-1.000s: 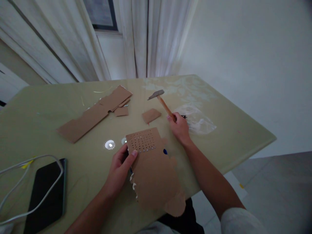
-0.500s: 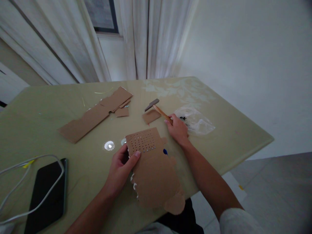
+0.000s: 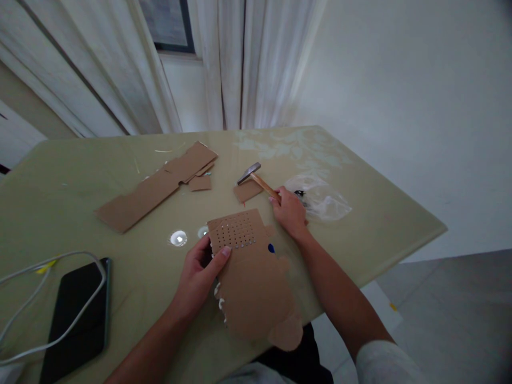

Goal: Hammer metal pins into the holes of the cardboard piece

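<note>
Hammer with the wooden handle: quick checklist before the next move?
1. Right hand closed on wooden-handled hammer: ok.
2. Left hand pinning the perforated brown cardboard sheet: ok.
3. Left thumb clear of the hole grid: not ok, it lies at the grid's edge.
4. Sheet fully on the pale green table: not ok, its near end overhangs.
5. Nail set in a hole: cannot tell.
6. Black phone clear of the hammer: ok.
</note>
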